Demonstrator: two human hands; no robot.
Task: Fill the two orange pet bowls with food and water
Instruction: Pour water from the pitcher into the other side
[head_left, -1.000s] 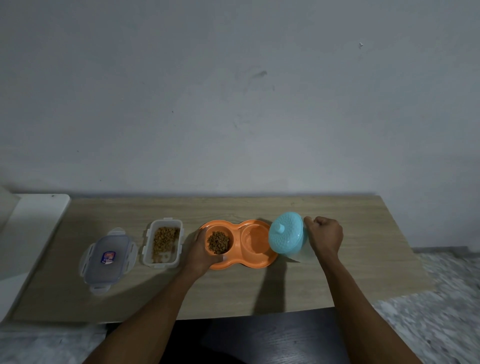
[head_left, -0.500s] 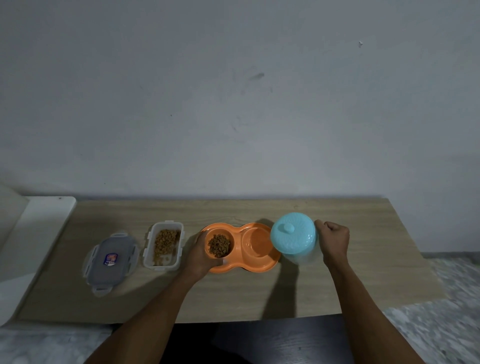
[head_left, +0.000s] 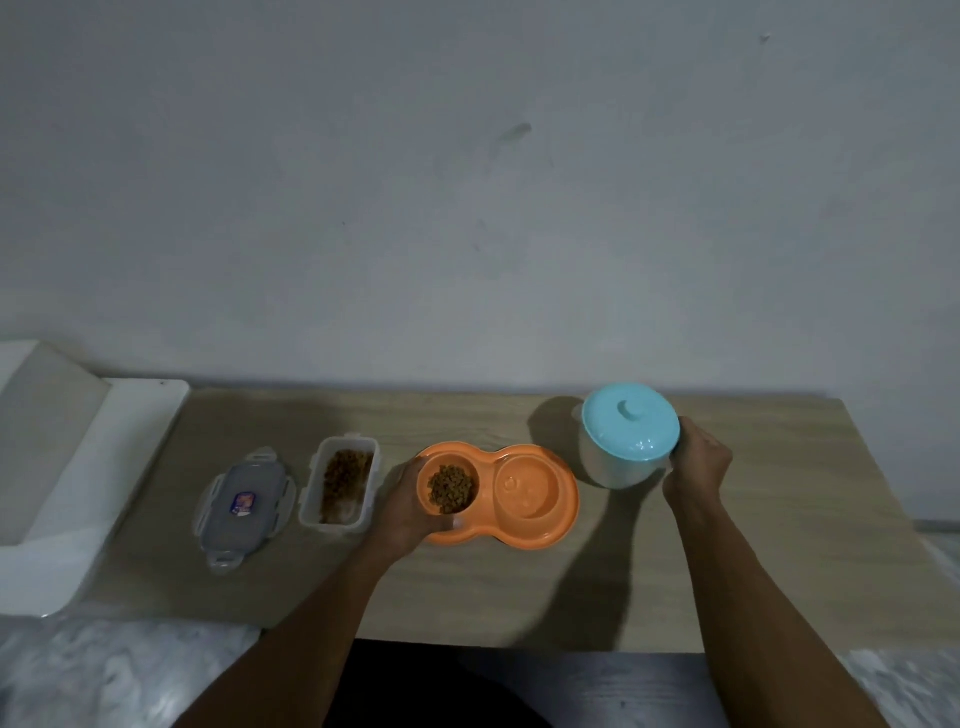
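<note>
Gripping hands: left (head_left: 410, 506) clasps glossy orange double bowl (head_left: 524, 532), right (head_left: 698, 465) round turquoise-lidded jug (head_left: 621, 441).

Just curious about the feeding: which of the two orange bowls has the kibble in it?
The left bowl, gripped by the left hand, holds brown kibble. The right bowl has none.

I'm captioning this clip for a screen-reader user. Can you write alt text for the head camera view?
A person's left hand steadies an orange double pet bowl, kibble in its left well, while the right hand holds a blue-lidded pitcher upright on the wooden table. An open kibble container and its lid lie left.
</note>
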